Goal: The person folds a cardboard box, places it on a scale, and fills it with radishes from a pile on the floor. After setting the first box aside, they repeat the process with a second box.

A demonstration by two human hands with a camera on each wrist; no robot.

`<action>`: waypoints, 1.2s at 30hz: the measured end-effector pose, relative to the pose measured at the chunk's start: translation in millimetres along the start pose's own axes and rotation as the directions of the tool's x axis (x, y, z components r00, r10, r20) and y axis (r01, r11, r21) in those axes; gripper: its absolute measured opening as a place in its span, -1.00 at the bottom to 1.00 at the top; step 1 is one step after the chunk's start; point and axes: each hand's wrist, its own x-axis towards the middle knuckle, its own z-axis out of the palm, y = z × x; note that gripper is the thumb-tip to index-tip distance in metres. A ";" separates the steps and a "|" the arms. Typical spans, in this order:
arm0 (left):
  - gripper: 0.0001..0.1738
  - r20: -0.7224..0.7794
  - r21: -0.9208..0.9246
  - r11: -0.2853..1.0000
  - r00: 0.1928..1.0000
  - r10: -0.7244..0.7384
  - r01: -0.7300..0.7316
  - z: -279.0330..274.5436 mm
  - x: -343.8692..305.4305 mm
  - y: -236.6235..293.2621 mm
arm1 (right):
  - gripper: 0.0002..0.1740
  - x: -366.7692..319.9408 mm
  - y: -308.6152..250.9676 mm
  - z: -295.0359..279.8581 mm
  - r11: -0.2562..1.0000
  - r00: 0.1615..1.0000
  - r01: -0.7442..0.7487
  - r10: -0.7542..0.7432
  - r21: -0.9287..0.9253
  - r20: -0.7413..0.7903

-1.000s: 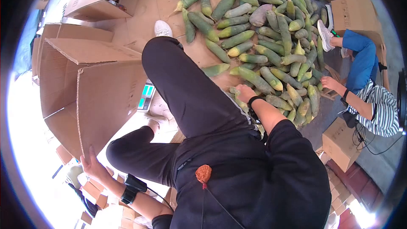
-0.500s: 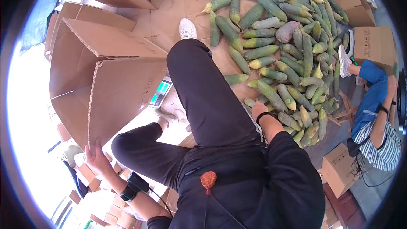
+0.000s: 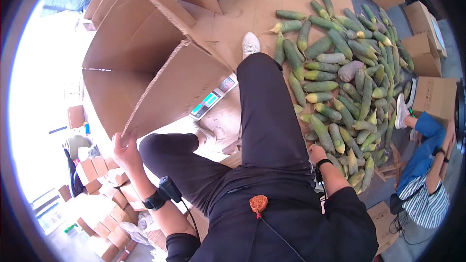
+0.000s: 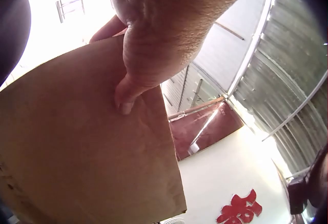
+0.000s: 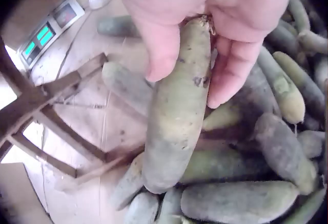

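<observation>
My left hand [image 3: 127, 153] grips the edge of a large open cardboard box [image 3: 182, 85], thumb lying on one face of the cardboard panel [image 4: 77, 137] in the left wrist view. Over at the near edge of a heap of green radishes [image 3: 340, 92] is my right hand [image 3: 317, 154], beside my thigh. In the right wrist view that hand pinches one green radish [image 5: 177, 106] near its root end, thumb on one side and fingers on the other. The radish's lower end hangs above others in the heap.
A digital scale [image 3: 212, 98] with lit displays sits by the box, near my legs. A wooden stool frame [image 5: 51, 101] stands beside the radishes. At right sits another person in a striped shirt [image 3: 427, 201], with cardboard boxes [image 3: 434, 97] nearby.
The head view has turned, so box and heap appear farther right and lower. My left hand stays on the box edge. The other person's hand has drawn back from the heap.
</observation>
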 end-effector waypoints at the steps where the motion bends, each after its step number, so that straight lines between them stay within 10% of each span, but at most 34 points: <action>1: -0.79 -0.017 -0.003 1.000 1.000 -0.010 0.010 -0.5 -0.5 1.6 | -0.62 -3.7 -3.7 -14.3 1.000 0.999 -0.006 0.006 0.001 -0.033; 6: -0.75 -0.022 0.079 0.996 0.999 -0.029 0.031 -5.7 -4.3 24.6 | -0.63 -8.3 -36.5 -105.7 0.981 0.940 0.145 -0.097 0.128 -0.327; 17: -0.67 -0.079 0.122 0.992 0.996 0.030 -0.021 -7.2 -2.3 18.2 | -0.70 -76.4 -234.3 -332.9 0.689 0.418 0.700 -0.181 0.188 -0.890; 23: -0.66 -0.087 0.142 0.989 0.994 0.060 -0.047 -8.8 -2.3 18.1 | -0.69 -116.9 -359.5 -360.7 0.081 0.259 0.966 -0.292 0.246 -0.921; 28: -0.69 -0.084 0.103 0.993 0.995 0.061 -0.053 -7.5 -3.7 17.2 | -0.78 -122.9 -452.4 -325.0 -0.159 0.212 0.920 -0.567 0.359 -0.796; 30: -0.71 -0.086 0.085 0.994 0.993 0.081 -0.074 -6.1 -4.0 14.3 | -0.77 -108.0 -481.4 -298.4 -0.028 0.014 0.999 -0.556 0.035 -0.831; 36: -0.77 -0.045 0.048 0.997 0.997 0.069 -0.067 -3.4 -5.9 11.2 | -0.87 -93.6 -515.9 -228.2 0.193 -0.011 0.940 -0.806 -0.281 -0.592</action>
